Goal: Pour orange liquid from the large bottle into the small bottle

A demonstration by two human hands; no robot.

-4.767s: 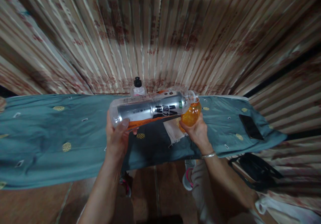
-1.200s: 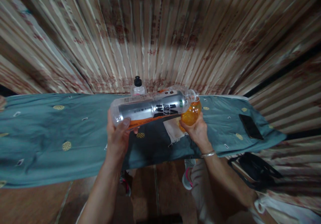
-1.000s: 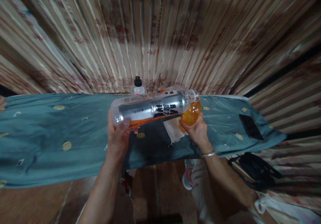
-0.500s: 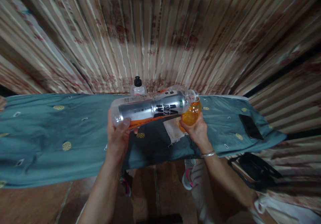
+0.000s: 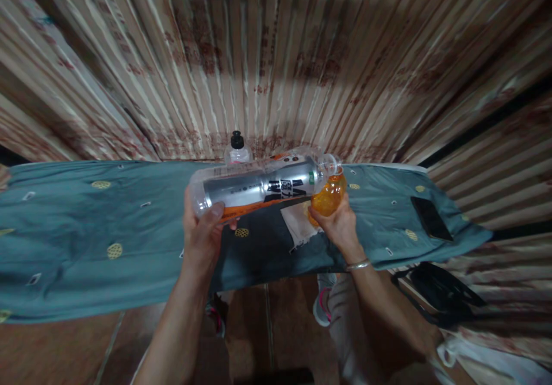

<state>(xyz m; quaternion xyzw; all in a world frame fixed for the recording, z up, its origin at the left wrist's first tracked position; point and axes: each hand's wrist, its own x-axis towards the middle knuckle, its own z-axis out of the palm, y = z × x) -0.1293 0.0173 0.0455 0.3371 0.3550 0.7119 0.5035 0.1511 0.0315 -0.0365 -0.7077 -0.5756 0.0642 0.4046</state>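
Note:
Wrapped round the base of a large clear plastic bottle (image 5: pixel 259 187) with a silver and orange label is my left hand (image 5: pixel 206 233). The bottle lies nearly level in the air, its open neck pointing right. Its mouth meets the top of a small orange see-through bottle (image 5: pixel 328 196), which my right hand (image 5: pixel 340 224) grips from below. Whether liquid is flowing between them I cannot tell. Below the two bottles, a white cloth (image 5: pixel 297 224) lies on the table, partly hidden by the orange bottle and my right hand.
A clear bottle with a black cap (image 5: pixel 237 146) stands at the table's back edge. A dark phone (image 5: pixel 431 218) lies on the right of the teal tablecloth (image 5: pixel 146 230). A black bag (image 5: pixel 440 287) sits lower right. Pleated curtains (image 5: pixel 267 57) hang behind the table.

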